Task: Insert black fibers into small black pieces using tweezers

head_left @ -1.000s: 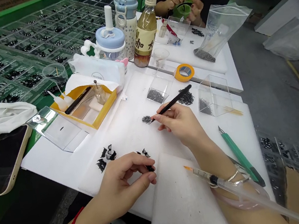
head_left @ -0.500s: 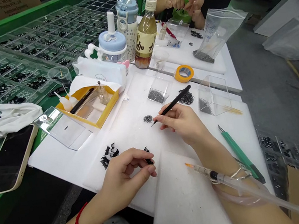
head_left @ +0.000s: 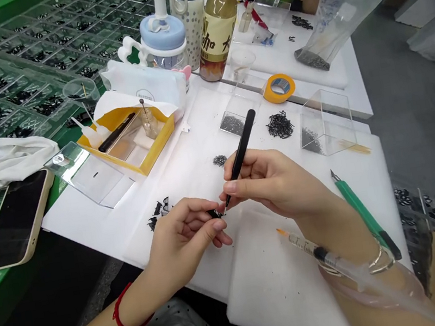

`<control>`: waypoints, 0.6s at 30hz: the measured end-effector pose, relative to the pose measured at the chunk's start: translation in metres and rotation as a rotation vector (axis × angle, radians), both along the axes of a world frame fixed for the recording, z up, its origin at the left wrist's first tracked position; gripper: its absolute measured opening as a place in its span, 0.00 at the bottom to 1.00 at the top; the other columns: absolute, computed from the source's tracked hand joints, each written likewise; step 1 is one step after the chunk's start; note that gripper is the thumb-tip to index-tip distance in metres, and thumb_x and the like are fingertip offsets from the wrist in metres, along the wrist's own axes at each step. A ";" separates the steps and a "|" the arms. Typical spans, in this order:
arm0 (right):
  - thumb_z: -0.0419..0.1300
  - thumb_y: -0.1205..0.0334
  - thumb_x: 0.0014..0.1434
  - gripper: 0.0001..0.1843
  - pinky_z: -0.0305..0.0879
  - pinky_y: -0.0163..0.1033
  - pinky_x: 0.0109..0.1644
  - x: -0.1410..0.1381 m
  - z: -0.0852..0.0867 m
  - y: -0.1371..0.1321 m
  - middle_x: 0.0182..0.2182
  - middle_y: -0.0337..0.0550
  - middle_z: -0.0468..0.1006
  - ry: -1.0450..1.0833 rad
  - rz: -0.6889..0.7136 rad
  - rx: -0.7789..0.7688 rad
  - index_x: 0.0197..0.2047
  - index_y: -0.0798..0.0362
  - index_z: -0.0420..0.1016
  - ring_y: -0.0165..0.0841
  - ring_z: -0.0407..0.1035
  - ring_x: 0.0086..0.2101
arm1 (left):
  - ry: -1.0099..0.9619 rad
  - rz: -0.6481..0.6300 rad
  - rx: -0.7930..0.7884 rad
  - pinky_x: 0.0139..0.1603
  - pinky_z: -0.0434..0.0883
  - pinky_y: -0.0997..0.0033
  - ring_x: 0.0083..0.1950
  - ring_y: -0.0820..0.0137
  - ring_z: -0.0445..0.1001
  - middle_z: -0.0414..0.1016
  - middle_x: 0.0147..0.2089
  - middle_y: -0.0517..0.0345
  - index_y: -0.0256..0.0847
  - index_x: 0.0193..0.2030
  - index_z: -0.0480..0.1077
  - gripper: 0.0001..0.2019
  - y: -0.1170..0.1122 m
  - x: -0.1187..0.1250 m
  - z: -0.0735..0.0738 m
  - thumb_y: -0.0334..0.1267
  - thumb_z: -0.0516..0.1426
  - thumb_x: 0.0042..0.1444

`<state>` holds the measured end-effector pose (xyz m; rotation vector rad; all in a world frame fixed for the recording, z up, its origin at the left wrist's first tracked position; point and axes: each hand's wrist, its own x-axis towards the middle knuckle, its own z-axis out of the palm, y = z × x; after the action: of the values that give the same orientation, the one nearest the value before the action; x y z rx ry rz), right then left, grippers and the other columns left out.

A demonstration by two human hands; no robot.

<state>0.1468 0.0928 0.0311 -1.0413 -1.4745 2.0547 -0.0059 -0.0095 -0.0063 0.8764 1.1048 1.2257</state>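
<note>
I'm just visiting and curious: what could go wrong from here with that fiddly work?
The small black part is pinched in the left hand's fingertips, so it might slip, or the pointed black tool in the right hand could prick a finger.

The loose pile of tiny bits lies uncovered just beyond the right hand; a brush could scatter it.

The green knife shows its blade beside the right forearm, a possible cut.

Black tool (head_left: 244, 142) smooth, matt; clear box (head_left: 339, 132) glossy plastic; white pad (head_left: 281, 288) matt foam
</note>
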 end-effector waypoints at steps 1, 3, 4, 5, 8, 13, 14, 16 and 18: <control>0.66 0.65 0.51 0.08 0.75 0.37 0.35 0.000 0.000 0.000 0.26 0.36 0.76 -0.001 0.003 -0.003 0.33 0.53 0.71 0.31 0.75 0.29 | 0.001 0.001 -0.004 0.26 0.75 0.77 0.26 0.73 0.79 0.77 0.25 0.63 0.38 0.39 0.69 0.06 0.000 0.000 0.000 0.29 0.60 0.54; 0.67 0.65 0.50 0.08 0.75 0.35 0.33 -0.001 0.000 0.000 0.26 0.37 0.76 -0.001 0.010 -0.004 0.32 0.54 0.71 0.30 0.75 0.28 | 0.007 0.002 -0.010 0.26 0.76 0.76 0.25 0.72 0.79 0.77 0.25 0.63 0.38 0.38 0.69 0.06 0.000 0.000 0.001 0.29 0.61 0.54; 0.67 0.66 0.50 0.07 0.75 0.35 0.33 -0.001 0.000 0.000 0.25 0.37 0.76 0.002 0.012 -0.003 0.32 0.54 0.72 0.30 0.75 0.28 | 0.010 0.002 -0.011 0.25 0.76 0.76 0.25 0.72 0.79 0.77 0.24 0.63 0.38 0.38 0.69 0.06 0.001 0.000 0.001 0.29 0.61 0.54; 0.67 0.66 0.50 0.08 0.75 0.34 0.33 -0.001 0.000 0.000 0.25 0.36 0.76 0.009 0.010 -0.001 0.31 0.54 0.72 0.30 0.75 0.27 | 0.014 0.002 -0.012 0.25 0.76 0.76 0.25 0.72 0.79 0.77 0.24 0.63 0.37 0.38 0.69 0.06 0.001 0.000 0.002 0.29 0.61 0.54; 0.67 0.66 0.49 0.08 0.76 0.36 0.33 -0.002 -0.001 0.000 0.25 0.36 0.77 0.031 0.000 -0.004 0.31 0.54 0.71 0.30 0.75 0.27 | 0.021 -0.001 -0.014 0.26 0.75 0.77 0.25 0.73 0.78 0.77 0.23 0.64 0.37 0.37 0.69 0.06 0.002 0.001 0.002 0.28 0.61 0.54; 0.67 0.67 0.50 0.08 0.77 0.38 0.33 -0.001 -0.002 0.000 0.25 0.36 0.77 0.038 0.009 0.004 0.32 0.54 0.70 0.30 0.75 0.26 | 0.025 -0.013 -0.019 0.26 0.75 0.81 0.25 0.76 0.78 0.77 0.24 0.65 0.38 0.38 0.69 0.06 0.002 0.002 0.002 0.28 0.61 0.54; 0.66 0.67 0.50 0.08 0.77 0.38 0.33 -0.001 -0.001 -0.001 0.25 0.36 0.77 0.036 0.010 0.008 0.32 0.54 0.70 0.30 0.75 0.26 | 0.026 -0.014 -0.019 0.26 0.75 0.81 0.25 0.76 0.78 0.77 0.24 0.65 0.38 0.38 0.69 0.06 0.002 0.002 0.001 0.28 0.60 0.54; 0.66 0.68 0.50 0.08 0.76 0.38 0.33 -0.001 -0.001 -0.001 0.25 0.36 0.76 0.031 0.008 0.015 0.32 0.54 0.70 0.31 0.75 0.26 | 0.031 -0.014 -0.017 0.27 0.75 0.81 0.25 0.77 0.78 0.77 0.24 0.65 0.38 0.39 0.69 0.06 0.002 0.001 0.001 0.27 0.60 0.54; 0.66 0.68 0.50 0.08 0.76 0.37 0.32 -0.001 0.000 -0.001 0.25 0.36 0.76 0.022 0.005 0.025 0.32 0.54 0.70 0.31 0.75 0.26 | 0.036 -0.014 -0.014 0.27 0.75 0.81 0.25 0.77 0.78 0.77 0.24 0.65 0.38 0.39 0.69 0.06 0.001 0.001 0.001 0.27 0.60 0.54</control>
<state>0.1456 0.0917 0.0309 -1.0037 -1.4895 2.0391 -0.0049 -0.0082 -0.0051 0.8970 1.1331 1.1935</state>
